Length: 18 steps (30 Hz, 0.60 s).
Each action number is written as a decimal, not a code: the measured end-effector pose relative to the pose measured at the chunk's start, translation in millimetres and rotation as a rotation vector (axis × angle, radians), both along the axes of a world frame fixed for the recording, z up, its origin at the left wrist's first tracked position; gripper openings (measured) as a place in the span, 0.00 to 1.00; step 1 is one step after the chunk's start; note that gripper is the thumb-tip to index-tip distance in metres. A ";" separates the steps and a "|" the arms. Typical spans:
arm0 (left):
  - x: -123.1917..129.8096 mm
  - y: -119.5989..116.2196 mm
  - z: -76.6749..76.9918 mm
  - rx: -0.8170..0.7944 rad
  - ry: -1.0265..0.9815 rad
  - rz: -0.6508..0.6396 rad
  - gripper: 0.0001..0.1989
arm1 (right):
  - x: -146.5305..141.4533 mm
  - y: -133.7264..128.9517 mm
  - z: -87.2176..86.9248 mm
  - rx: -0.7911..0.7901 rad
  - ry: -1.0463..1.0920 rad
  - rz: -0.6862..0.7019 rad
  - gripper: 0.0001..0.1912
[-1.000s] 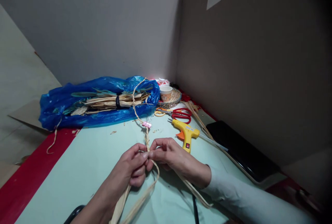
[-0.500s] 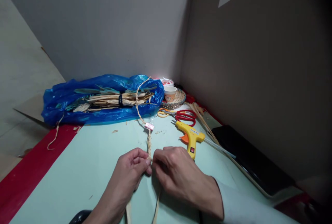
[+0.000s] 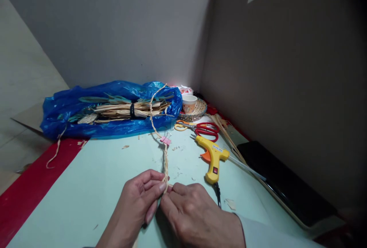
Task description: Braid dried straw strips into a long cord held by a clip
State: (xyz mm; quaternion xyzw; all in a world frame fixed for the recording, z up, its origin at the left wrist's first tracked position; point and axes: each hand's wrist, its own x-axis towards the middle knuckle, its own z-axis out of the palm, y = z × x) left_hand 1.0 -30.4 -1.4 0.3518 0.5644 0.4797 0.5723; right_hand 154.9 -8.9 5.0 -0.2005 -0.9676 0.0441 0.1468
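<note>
A pale braid of dried plant strips (image 3: 165, 160) runs toward me from a pink binder clip (image 3: 165, 141). My left hand (image 3: 140, 198) pinches the braid's near end between thumb and fingers. Close against it on the right, my right hand (image 3: 195, 209) is closed on a strand at the braid's end; its fingertips are partly hidden. Beyond the clip, a thin twisted length (image 3: 151, 114) curves up over a blue plastic bag (image 3: 114, 131). A bundle of dried strips (image 3: 114, 110), tied with a dark band, lies in the open bag.
A yellow glue gun (image 3: 213, 156) with a glue stick lies to the right, near red-handled scissors (image 3: 207, 131) and yellow-handled scissors (image 3: 180, 125). Farther back, a paper cup (image 3: 189, 104) stands in a woven basket (image 3: 202, 108). A black flat object (image 3: 283, 183) lies along the right wall.
My right hand has moved down and slightly left, turning over the braid's near end. My left hand keeps its pinch, slightly lower. The view has shifted a little.
</note>
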 end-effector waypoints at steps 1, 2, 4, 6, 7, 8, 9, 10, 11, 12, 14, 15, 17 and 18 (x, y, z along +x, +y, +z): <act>0.8 -0.5 1.7 -0.005 -0.020 0.018 0.13 | 0.8 -0.2 1.5 -0.054 0.052 -0.041 0.07; 1.6 -1.0 3.6 -0.012 -0.047 0.033 0.13 | 1.7 -0.1 3.8 -0.126 0.121 -0.103 0.07; 3.4 -1.7 7.5 -0.030 -0.105 0.049 0.15 | 3.7 2.0 9.0 -0.298 0.276 -0.277 0.09; 4.6 -2.3 10.5 -0.044 -0.142 0.050 0.17 | 5.3 7.3 13.0 -0.489 0.377 -0.391 0.08; 4.9 -2.6 11.4 -0.045 -0.155 0.045 0.17 | 5.8 10.8 14.0 -0.611 0.393 -0.389 0.08; 5.1 -2.9 11.9 -0.039 -0.161 0.035 0.17 | 6.1 14.4 14.2 -0.757 0.390 -0.353 0.08; 5.0 -3.2 12.1 -0.031 -0.155 0.021 0.17 | 6.2 18.0 14.0 -0.901 0.379 -0.294 0.09; 4.8 -3.5 12.0 -0.021 -0.135 0.009 0.17 | 6.1 21.2 13.5 -1.016 0.364 -0.242 0.09; 4.4 -3.7 11.9 -0.013 -0.104 -0.002 0.16 | 5.9 23.9 13.0 -1.087 0.350 -0.214 0.09; 3.9 -3.8 11.8 -0.007 -0.066 -0.009 0.16 | 5.6 26.1 12.7 -1.108 0.340 -0.215 0.09; 2.9 -3.7 12.0 -0.007 0.000 -0.019 0.16 | 4.8 29.0 13.2 -1.049 0.313 -0.263 0.08; 2.4 -3.5 12.4 -0.007 0.017 -0.030 0.16 | 4.4 29.8 13.7 -1.014 0.307 -0.276 0.09; 1.6 -3.2 13.2 -0.015 0.036 -0.061 0.16 | 3.4 30.6 14.0 -0.993 0.320 -0.265 0.11; 1.3 -3.2 13.6 -0.021 0.051 -0.075 0.17 | 2.9 30.7 13.2 -0.996 0.339 -0.259 0.12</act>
